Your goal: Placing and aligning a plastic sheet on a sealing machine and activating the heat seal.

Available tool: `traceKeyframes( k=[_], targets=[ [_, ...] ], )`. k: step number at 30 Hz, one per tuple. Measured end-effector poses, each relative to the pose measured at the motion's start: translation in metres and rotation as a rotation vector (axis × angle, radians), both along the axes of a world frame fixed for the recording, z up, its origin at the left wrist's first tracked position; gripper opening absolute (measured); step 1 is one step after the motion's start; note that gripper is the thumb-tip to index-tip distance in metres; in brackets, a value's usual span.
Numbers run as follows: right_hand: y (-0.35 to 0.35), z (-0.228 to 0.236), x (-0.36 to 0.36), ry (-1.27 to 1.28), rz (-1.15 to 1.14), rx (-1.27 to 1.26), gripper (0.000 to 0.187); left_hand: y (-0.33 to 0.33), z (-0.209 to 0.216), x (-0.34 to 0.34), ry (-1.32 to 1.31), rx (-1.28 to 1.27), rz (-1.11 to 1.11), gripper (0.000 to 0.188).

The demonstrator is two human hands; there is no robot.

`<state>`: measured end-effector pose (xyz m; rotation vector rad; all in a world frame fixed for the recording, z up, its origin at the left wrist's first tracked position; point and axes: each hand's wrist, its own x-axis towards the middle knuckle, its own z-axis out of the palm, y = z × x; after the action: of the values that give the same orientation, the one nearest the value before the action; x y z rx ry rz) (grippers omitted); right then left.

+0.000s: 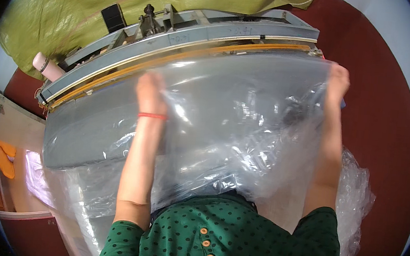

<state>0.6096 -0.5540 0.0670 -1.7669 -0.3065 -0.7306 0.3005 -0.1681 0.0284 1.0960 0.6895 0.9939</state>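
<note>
In the head view, the right hand (338, 82) pinches a far corner of the clear plastic sheet (229, 90), apparently keeping it spread before the orange strip (278, 47). Well apart, the left hand (151, 92) blurs over it; its grip I cannot tell.

The plastic sheet (237, 101) is clear, streaked with white glare, and grey shows through it. The metal frame (190, 34) is blue-grey with dark markings, and the narrow strip (273, 47) along it is amber-orange. The tarp (78, 4) is yellow-green, crossed by faint reddish lines. The flat rectangular object (113, 17) is black; the cylinder (53, 71) is pale pink with a dark band. The floor (383, 146) is maroon, the wall (399, 38) pale blue. The shirt (178, 235) is dark green with black polka dots, its buttons (206, 243) tan. The wristband (153, 116) is plain red.
</note>
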Motion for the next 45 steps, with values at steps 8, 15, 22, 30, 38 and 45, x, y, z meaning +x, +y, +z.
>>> traceKeyframes(
  k=[8, 15, 22, 30, 38, 45],
  targets=[
    [0.2, -0.085, 0.002, 0.125, 0.328, 0.024, 0.017, 0.135, -0.016, -0.064, 0.563, 0.656, 0.6, 0.017],
    [0.21, -0.08, 0.004, 0.211, 0.197, 0.041, 0.024, 0.15, -0.024, -0.063, 0.516, 0.505, 0.59, 0.02],
    [0.208, -0.07, -0.002, 0.267, 0.4, 0.286, 0.01, 0.167, -0.033, -0.071, 0.156, 0.269, 0.649, 0.013],
    [0.193, -0.056, -0.022, 0.107, 0.428, 0.024, 0.013, 0.148, -0.021, -0.097, 0.61, 0.705, 0.731, 0.023],
    [0.052, -0.029, -0.029, 0.062, -0.152, -0.135, 0.014, 0.051, 0.026, -0.077, 0.306, 0.489, -0.322, 0.011],
    [0.116, 0.048, -0.112, -0.2, 0.338, -0.246, 0.024, -0.019, 0.094, -0.086, 0.16, 0.401, -0.506, 0.009]
  ],
)
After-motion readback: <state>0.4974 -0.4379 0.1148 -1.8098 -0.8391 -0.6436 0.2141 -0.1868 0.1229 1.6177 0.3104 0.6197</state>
